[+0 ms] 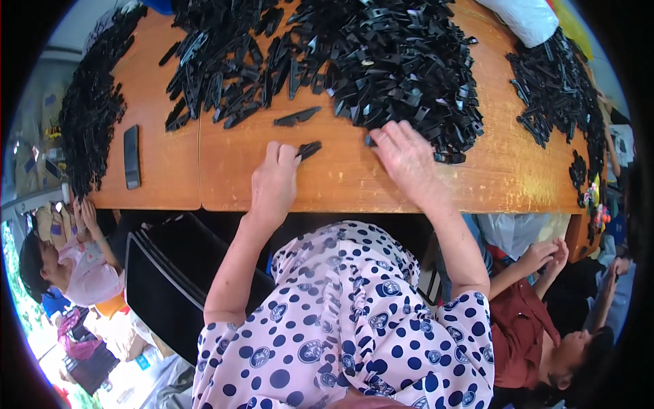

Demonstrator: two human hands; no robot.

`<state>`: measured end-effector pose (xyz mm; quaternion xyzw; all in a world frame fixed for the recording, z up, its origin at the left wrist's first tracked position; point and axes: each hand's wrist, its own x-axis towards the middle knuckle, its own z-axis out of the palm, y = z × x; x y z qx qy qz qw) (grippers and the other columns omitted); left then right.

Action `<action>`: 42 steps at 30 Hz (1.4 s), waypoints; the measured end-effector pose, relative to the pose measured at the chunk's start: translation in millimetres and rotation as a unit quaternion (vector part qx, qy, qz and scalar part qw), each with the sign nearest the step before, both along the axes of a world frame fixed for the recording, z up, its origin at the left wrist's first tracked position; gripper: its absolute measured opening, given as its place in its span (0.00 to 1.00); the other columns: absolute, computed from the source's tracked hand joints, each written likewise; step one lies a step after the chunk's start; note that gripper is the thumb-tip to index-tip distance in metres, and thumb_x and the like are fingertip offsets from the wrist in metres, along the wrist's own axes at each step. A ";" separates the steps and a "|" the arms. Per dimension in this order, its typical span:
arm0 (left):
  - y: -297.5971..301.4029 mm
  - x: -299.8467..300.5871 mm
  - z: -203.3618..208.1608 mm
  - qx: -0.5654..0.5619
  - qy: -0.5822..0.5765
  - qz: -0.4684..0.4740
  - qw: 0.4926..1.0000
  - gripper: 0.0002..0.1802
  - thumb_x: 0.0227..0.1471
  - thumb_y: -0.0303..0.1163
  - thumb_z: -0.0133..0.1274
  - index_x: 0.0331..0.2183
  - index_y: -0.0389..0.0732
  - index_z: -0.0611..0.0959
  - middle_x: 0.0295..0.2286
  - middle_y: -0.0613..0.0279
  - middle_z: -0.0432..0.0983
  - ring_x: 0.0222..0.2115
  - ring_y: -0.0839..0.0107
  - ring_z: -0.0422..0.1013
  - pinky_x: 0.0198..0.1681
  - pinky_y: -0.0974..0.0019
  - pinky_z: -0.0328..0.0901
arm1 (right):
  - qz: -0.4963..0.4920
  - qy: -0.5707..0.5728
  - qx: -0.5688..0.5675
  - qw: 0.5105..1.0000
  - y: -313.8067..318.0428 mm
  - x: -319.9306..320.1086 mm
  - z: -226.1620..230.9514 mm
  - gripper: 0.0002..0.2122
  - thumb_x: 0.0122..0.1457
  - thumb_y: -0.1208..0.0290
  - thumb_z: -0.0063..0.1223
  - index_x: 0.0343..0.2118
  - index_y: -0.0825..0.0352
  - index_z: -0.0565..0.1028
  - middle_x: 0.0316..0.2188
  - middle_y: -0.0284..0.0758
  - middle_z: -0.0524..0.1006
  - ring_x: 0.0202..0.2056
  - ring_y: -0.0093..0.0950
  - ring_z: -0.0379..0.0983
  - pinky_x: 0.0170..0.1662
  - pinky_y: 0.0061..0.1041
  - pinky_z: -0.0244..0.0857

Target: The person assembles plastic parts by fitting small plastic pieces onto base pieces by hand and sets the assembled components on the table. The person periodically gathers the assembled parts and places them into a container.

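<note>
L hand had its grip pinched tight on a narrow blk pc at its 1–2 o'clock, over the surface. R hand was bunched, fingertips close tog. by a small dark bit; couldn't tell if held. Blk pile sat at R hand's 12. Pc looked light, stiff, prob. plastic, maybe slick; thin ends might snap, so mid-length seemed best hold.

A dark phone-shaped slab lies on the wooden table, a white bag far right.
</note>
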<state>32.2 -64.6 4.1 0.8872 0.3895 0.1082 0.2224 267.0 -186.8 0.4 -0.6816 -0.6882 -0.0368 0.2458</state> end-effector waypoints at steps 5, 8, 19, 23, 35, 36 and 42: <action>9.2 -8.4 -7.9 0.140 -0.066 -0.171 0.973 0.09 0.50 0.22 0.57 0.36 0.41 0.78 0.38 0.54 0.73 0.36 0.53 0.72 0.36 0.56 0.69 | -0.025 -0.067 -0.036 0.997 0.2 8.4 9.5 0.13 0.45 0.73 0.64 0.35 0.67 0.78 0.32 0.34 0.71 0.37 0.32 0.71 0.36 0.30 0.69; 6.5 -21.1 -15.3 0.153 -0.108 -0.187 0.964 0.12 0.47 0.24 0.61 0.36 0.41 0.79 0.39 0.56 0.73 0.38 0.55 0.71 0.39 0.57 0.67 | -0.027 -0.028 -0.050 0.998 -4.3 6.9 14.7 0.13 0.44 0.72 0.66 0.34 0.66 0.78 0.33 0.34 0.70 0.37 0.33 0.71 0.37 0.31 0.69; 4.5 -22.9 -11.2 0.039 -0.103 -0.098 0.989 0.13 0.45 0.29 0.64 0.36 0.41 0.81 0.35 0.60 0.73 0.39 0.59 0.68 0.43 0.58 0.59 | 0.033 0.011 -0.075 0.997 -10.0 -3.0 17.3 0.14 0.45 0.71 0.68 0.35 0.66 0.79 0.33 0.34 0.74 0.38 0.35 0.70 0.40 0.32 0.65; 6.6 -19.7 -11.5 0.032 -0.125 -0.125 0.984 0.13 0.44 0.30 0.65 0.35 0.42 0.83 0.34 0.62 0.72 0.38 0.61 0.68 0.42 0.59 0.58 | 0.030 0.221 -0.054 0.973 4.7 -24.1 16.7 0.14 0.43 0.70 0.69 0.35 0.65 0.81 0.30 0.31 0.71 0.35 0.33 0.67 0.39 0.32 0.62; 8.9 -19.7 -18.9 0.020 -0.142 -0.116 0.983 0.11 0.43 0.32 0.65 0.33 0.44 0.85 0.32 0.67 0.75 0.37 0.63 0.69 0.45 0.59 0.60 | 0.117 0.189 -0.119 0.968 16.7 -32.0 2.2 0.09 0.51 0.70 0.65 0.35 0.65 0.79 0.23 0.35 0.76 0.29 0.34 0.72 0.38 0.33 0.61; 9.0 -19.4 -18.5 0.020 -0.143 -0.115 0.983 0.11 0.43 0.32 0.65 0.33 0.44 0.85 0.32 0.67 0.75 0.37 0.63 0.69 0.45 0.59 0.60 | 0.123 0.175 -0.135 0.967 17.5 -31.5 6.4 0.09 0.52 0.71 0.64 0.35 0.65 0.78 0.23 0.35 0.76 0.28 0.35 0.73 0.37 0.33 0.63; 7.8 -13.9 -14.9 0.034 -0.148 -0.161 0.975 0.11 0.43 0.31 0.65 0.33 0.44 0.85 0.31 0.68 0.76 0.37 0.64 0.70 0.44 0.60 0.60 | 0.115 0.166 -0.142 0.969 17.1 -49.1 -2.3 0.09 0.54 0.70 0.63 0.34 0.65 0.74 0.21 0.36 0.76 0.25 0.37 0.76 0.31 0.35 0.67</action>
